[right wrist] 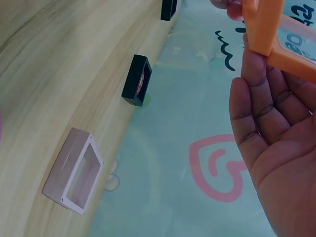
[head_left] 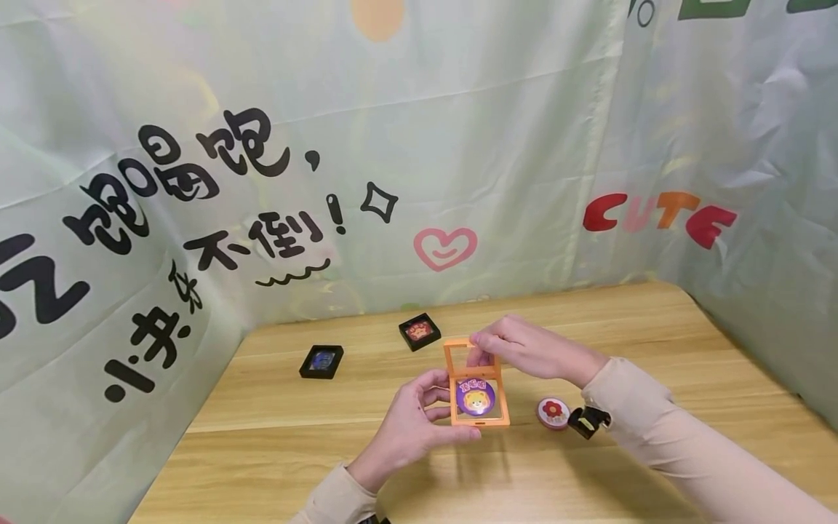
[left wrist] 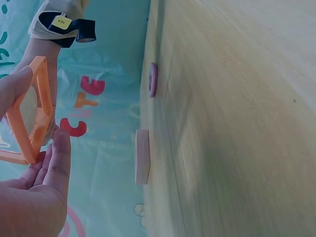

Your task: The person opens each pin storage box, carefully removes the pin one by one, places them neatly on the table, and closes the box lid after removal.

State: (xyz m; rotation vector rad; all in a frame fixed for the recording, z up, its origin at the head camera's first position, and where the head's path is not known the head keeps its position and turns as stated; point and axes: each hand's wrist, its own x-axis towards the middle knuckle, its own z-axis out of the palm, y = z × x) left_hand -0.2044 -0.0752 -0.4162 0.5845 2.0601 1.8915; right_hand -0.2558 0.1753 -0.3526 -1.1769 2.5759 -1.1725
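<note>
My left hand (head_left: 415, 422) grips a small orange display case (head_left: 474, 372) above the table, thumb along its lower edge and fingers at its left side. A round purple badge (head_left: 475, 399) with a yellow bear face sits behind the clear film of the case's lower half. The case stands unfolded at its hinge. At the upper half, my right hand (head_left: 527, 348) pinches the top edge of the frame. In the right wrist view, the fingers (right wrist: 254, 118) extend beside the orange frame. A round badge with a red flower (head_left: 553, 413) lies on the table below my right wrist.
Two black display cases rest toward the back, one with a red paw badge (head_left: 419, 331), one with a blue badge (head_left: 322, 361). A pale pink case (right wrist: 74, 170) stands on the table, hidden behind my right hand in the head view. Printed cloth (head_left: 524, 145) surrounds the wooden table (head_left: 262, 444).
</note>
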